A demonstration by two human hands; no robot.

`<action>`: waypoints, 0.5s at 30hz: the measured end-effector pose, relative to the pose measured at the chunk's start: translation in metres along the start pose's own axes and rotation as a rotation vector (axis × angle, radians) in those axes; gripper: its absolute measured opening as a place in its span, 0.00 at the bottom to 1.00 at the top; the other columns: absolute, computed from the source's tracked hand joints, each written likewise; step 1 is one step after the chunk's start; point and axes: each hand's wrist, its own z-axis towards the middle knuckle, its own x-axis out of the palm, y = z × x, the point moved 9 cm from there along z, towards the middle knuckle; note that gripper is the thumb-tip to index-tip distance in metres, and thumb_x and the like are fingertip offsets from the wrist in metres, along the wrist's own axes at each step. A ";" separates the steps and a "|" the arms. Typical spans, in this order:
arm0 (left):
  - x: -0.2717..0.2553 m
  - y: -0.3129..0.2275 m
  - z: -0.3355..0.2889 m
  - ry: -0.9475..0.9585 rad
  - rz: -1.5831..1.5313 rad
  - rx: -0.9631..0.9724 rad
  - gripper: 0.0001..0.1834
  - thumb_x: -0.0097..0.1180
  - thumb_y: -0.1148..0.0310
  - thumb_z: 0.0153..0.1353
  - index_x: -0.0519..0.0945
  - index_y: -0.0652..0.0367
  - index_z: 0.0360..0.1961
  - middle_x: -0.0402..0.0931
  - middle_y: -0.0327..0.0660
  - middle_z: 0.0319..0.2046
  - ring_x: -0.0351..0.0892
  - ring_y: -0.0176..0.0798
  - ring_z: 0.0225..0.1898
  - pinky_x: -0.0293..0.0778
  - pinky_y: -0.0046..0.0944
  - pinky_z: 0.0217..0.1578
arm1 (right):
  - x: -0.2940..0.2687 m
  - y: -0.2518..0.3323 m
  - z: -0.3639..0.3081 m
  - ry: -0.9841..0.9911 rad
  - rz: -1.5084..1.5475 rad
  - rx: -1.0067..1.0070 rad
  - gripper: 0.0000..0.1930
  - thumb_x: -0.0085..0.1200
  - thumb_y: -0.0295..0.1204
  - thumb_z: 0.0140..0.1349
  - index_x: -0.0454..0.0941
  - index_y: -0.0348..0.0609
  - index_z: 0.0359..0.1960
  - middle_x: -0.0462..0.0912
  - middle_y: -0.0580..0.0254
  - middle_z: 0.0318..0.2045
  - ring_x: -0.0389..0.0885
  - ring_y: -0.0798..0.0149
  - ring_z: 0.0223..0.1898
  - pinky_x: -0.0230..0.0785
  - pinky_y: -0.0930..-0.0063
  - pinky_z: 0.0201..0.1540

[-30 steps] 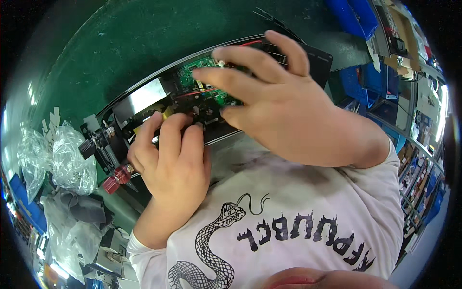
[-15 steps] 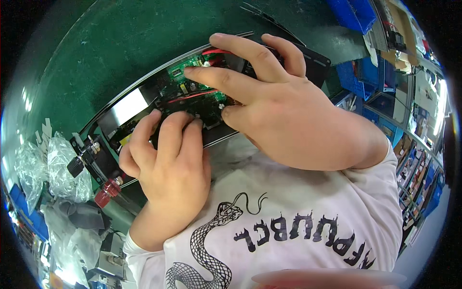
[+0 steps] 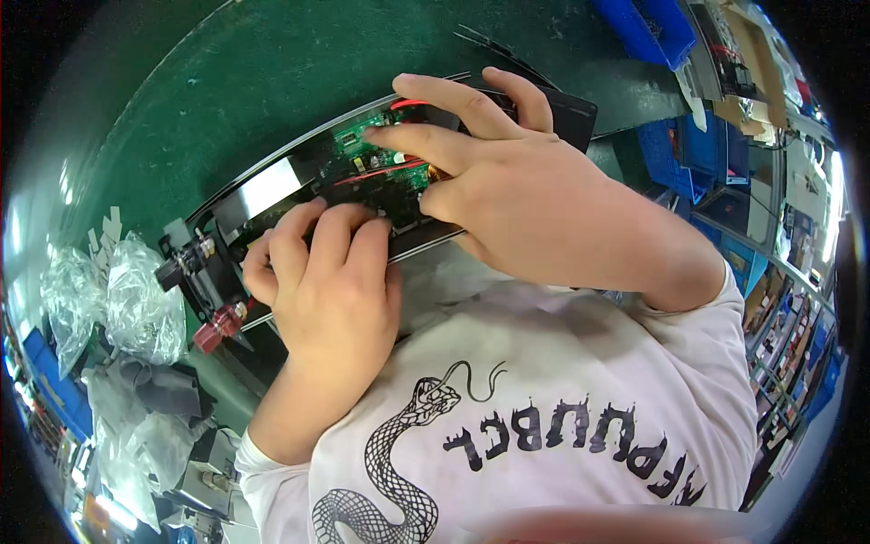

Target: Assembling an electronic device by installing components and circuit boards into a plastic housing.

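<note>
A long, uncovered electronics case (image 3: 299, 150) with metal side walls lies slantwise on the green bench. A green circuit board (image 3: 353, 138) and red wires (image 3: 376, 172) show inside it. At its left end stick out a black terminal knob (image 3: 169, 273) and a red terminal knob (image 3: 217, 331). My left hand (image 3: 340, 299) is closed over the near wall, fingers bent down into the case, their tips partly hidden. My right hand (image 3: 517, 195) lies spread across the case's right part. Its index fingertip is over the board; another finger reaches the far wall.
Green bench top (image 3: 208, 82) stretches beyond the case. Thin dark strips (image 3: 507, 50) lie behind it. Clear plastic bags (image 3: 145, 299) are at the left. Blue bins (image 3: 648, 32) stand at the far right, with crowded shelving (image 3: 788, 335) below them.
The case's left end, with its terminal knobs, has shifted right and slightly away from me. Its right end has moved slightly left. Both hands have moved with the case, keeping much the same pose.
</note>
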 end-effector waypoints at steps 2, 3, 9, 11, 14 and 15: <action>-0.002 0.001 -0.001 -0.017 0.013 -0.037 0.16 0.65 0.70 0.45 0.85 0.50 0.39 0.78 0.30 0.47 0.69 0.46 0.59 0.56 0.57 0.59 | -0.001 0.002 -0.001 -0.024 -0.060 0.006 0.03 0.65 0.28 0.50 0.87 0.48 0.28 0.73 0.68 0.65 0.54 0.55 0.75 0.47 0.40 0.70; 0.000 -0.001 -0.001 -0.009 0.021 -0.006 0.16 0.65 0.70 0.46 0.85 0.49 0.40 0.78 0.29 0.47 0.69 0.46 0.59 0.56 0.58 0.59 | 0.000 0.003 -0.001 -0.031 -0.069 -0.001 0.03 0.65 0.28 0.50 0.87 0.48 0.28 0.73 0.68 0.65 0.54 0.55 0.75 0.47 0.40 0.70; 0.002 -0.011 0.005 -0.016 -0.030 0.069 0.09 0.63 0.72 0.48 0.84 0.50 0.34 0.79 0.31 0.40 0.71 0.48 0.57 0.59 0.59 0.57 | -0.001 0.004 -0.009 -0.089 -0.178 0.013 0.05 0.66 0.30 0.49 0.87 0.51 0.29 0.73 0.66 0.65 0.55 0.54 0.74 0.47 0.40 0.70; -0.003 -0.008 0.001 -0.045 -0.015 0.082 0.10 0.63 0.72 0.48 0.84 0.51 0.34 0.79 0.31 0.40 0.71 0.48 0.57 0.59 0.59 0.57 | -0.004 0.008 -0.007 -0.099 -0.108 -0.020 0.05 0.66 0.31 0.50 0.88 0.50 0.30 0.73 0.66 0.65 0.55 0.53 0.74 0.47 0.40 0.70; -0.003 -0.009 -0.002 -0.109 0.002 0.078 0.10 0.63 0.71 0.51 0.85 0.52 0.36 0.81 0.32 0.41 0.73 0.46 0.56 0.59 0.55 0.57 | -0.001 0.006 -0.007 -0.152 -0.079 -0.041 0.04 0.64 0.30 0.52 0.88 0.51 0.30 0.73 0.64 0.65 0.55 0.53 0.74 0.45 0.35 0.70; -0.004 -0.011 -0.002 -0.143 -0.023 0.085 0.09 0.63 0.71 0.52 0.85 0.52 0.36 0.81 0.32 0.42 0.73 0.46 0.56 0.59 0.55 0.57 | -0.001 0.002 -0.008 -0.167 -0.092 -0.036 0.04 0.63 0.30 0.53 0.88 0.51 0.31 0.73 0.63 0.65 0.55 0.52 0.74 0.44 0.33 0.70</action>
